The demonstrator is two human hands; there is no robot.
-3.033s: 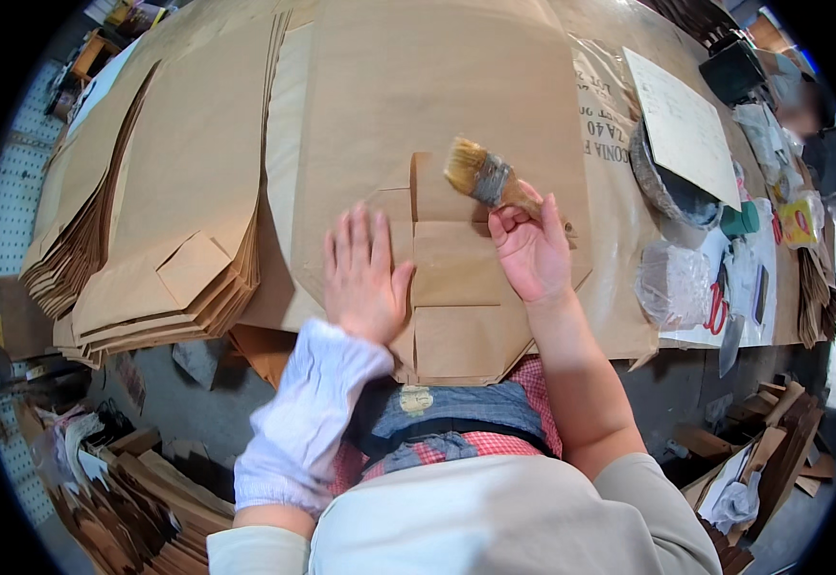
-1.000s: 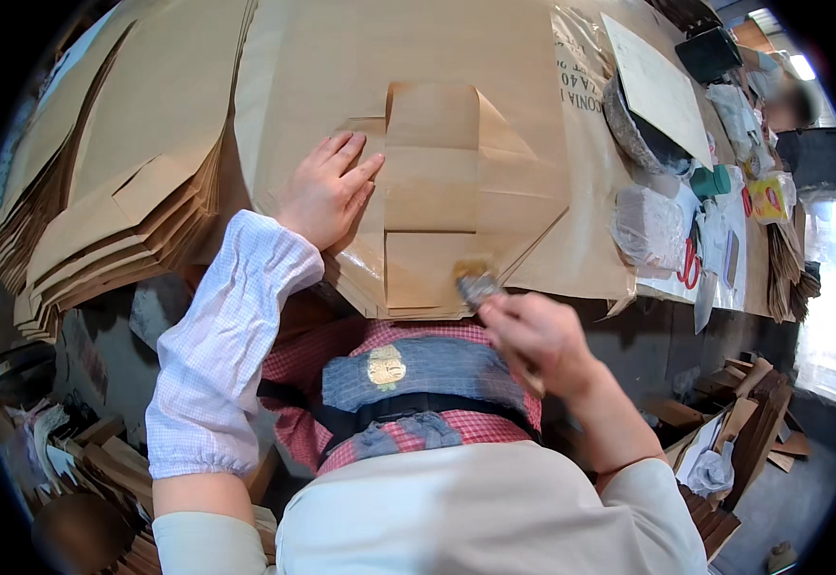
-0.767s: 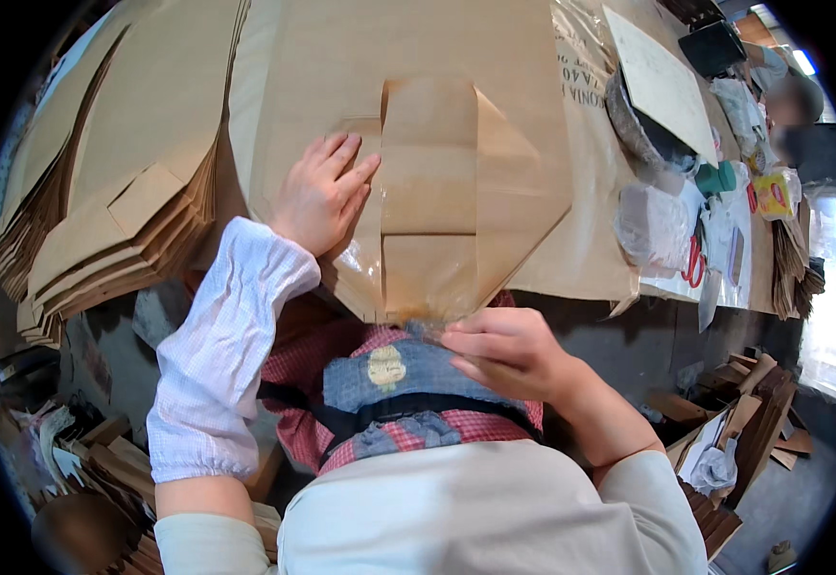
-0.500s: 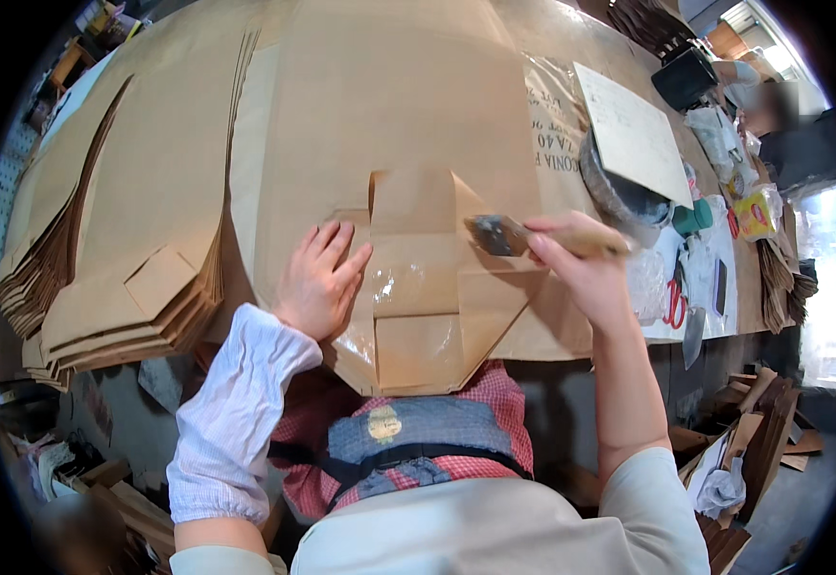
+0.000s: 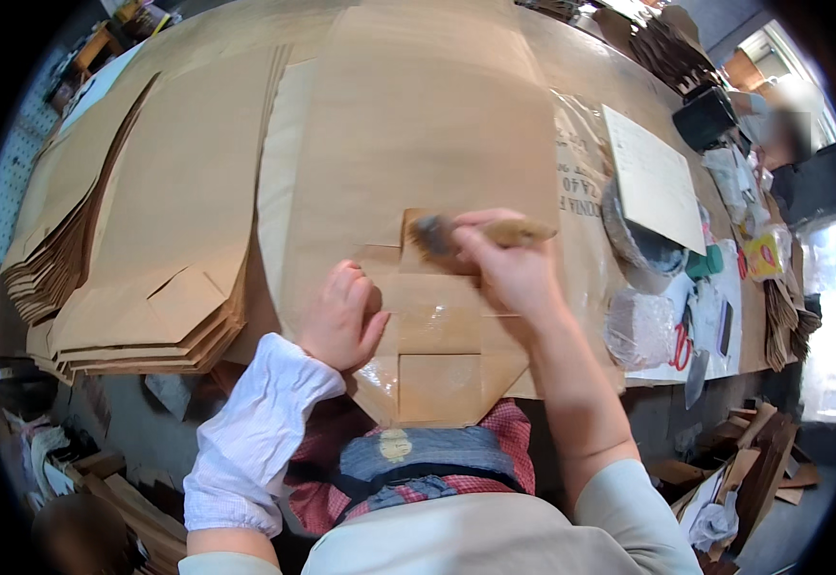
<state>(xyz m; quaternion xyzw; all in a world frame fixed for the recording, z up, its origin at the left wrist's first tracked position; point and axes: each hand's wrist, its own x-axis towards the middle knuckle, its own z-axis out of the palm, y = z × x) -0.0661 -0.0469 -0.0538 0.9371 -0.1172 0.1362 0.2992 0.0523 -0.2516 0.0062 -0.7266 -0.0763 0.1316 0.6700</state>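
A wide brush point(image 5: 522, 232) with a wooden handle is gripped in my right hand point(image 5: 504, 264). Its bristles, blurred by motion, touch the upper folded flap of a brown paper bag point(image 5: 428, 125). The bag lies flat with its folded end toward me, and glossy wet patches shine on the lower folds. My left hand point(image 5: 343, 321) rests on the bag's left side, beside the folded panel, holding nothing, its thumb apart from the fingers. A white sleeve cover point(image 5: 255, 436) is on my left forearm.
Stacks of brown paper bags point(image 5: 164, 220) lie on the left. To the right, a pale board point(image 5: 653, 177) partly covers a plastic-lined basin point(image 5: 629, 235). Red-handled scissors point(image 5: 682, 347), a scraper blade point(image 5: 696, 377) and a clear plastic-wrapped bundle point(image 5: 640, 328) sit near the edge. Another person is at far right.
The brush in my right hand has moved left, from the right fold onto the upper flap, which now lies flatter. My left hand's fingers have drawn closer together. The whole view has shifted slightly.
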